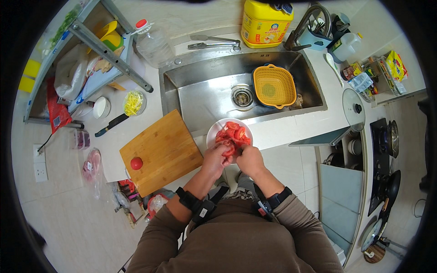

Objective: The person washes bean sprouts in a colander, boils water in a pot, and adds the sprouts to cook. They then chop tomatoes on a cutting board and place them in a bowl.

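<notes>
A white bowl (212,132) of cut red tomato pieces (235,131) is at the counter's front edge, just before the sink. My left hand (215,160) is at the bowl's near left side, fingers curled in against the tomato pieces. Closed at the near right rim is my right hand (249,161), its fingertips partly hidden. To the left lies a wooden cutting board (166,150), jutting over the counter's edge. On it sits a small red tomato piece (136,163), rounded side up.
The steel sink (200,86) contains a yellow basket (273,86). A knife (112,125) lies beside a bowl of yellow shreds (134,103). Metal shelving (114,63) rises at left. A yellow jug (266,25) stands behind the sink. At right are a glass lid (354,109) and a stove (378,154).
</notes>
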Tool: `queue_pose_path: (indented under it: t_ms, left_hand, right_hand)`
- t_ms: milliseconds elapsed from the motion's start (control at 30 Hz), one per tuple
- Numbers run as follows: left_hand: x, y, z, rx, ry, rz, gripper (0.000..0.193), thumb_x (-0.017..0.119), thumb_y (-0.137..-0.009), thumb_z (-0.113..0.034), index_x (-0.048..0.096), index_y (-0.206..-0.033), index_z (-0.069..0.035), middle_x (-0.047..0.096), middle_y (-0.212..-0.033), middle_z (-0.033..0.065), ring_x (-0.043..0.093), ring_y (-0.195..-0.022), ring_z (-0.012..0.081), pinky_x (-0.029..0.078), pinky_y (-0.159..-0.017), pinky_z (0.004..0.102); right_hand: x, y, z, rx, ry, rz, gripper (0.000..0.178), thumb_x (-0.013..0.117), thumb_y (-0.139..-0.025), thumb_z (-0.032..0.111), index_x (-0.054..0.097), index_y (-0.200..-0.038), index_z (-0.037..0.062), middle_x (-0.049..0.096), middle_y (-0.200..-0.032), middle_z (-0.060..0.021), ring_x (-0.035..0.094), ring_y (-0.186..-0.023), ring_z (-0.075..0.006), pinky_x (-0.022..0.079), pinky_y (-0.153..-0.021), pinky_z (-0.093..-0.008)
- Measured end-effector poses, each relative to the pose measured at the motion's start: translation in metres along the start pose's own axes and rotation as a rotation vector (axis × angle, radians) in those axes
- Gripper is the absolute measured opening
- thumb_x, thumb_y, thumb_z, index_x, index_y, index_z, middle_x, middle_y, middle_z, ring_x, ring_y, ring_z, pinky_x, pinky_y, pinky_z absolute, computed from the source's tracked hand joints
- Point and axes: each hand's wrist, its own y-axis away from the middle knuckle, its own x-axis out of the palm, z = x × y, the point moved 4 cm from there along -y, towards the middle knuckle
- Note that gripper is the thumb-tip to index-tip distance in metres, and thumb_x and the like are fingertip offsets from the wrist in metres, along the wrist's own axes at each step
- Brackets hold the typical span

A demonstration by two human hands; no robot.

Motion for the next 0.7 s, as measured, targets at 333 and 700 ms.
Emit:
queue_pose_path:
  t_ms: [333, 700]
  left_hand:
    - [-0.012, -0.011, -0.021, 0.195, -0.259, 0.308, 0.031, 0.055, -0.081, -0.005, 0.052, -0.112, -0.002, 0.056, -0.081, 0.0030, 0.052, -0.062, 0.0105, 0.041, -0.053, 0.0224]
    - [-0.008, -0.014, -0.016, 0.165, -0.107, 0.293, 0.036, 0.056, -0.087, -0.024, 0.053, -0.117, -0.003, 0.055, -0.117, 0.0040, 0.055, -0.105, 0.0145, 0.044, -0.091, 0.0319]
  right_hand:
    - [-0.023, 0.031, -0.002, -0.205, -0.081, 0.037, 0.015, 0.057, -0.073, 0.012, 0.059, -0.083, 0.0008, 0.061, -0.072, -0.0219, 0.059, -0.070, -0.0392, 0.049, -0.064, -0.0450]
    - [-0.032, 0.046, -0.001, -0.224, 0.125, 0.031, 0.020, 0.059, -0.070, 0.010, 0.060, -0.088, 0.0029, 0.062, -0.071, -0.0195, 0.060, -0.069, -0.0375, 0.050, -0.066, -0.0436]
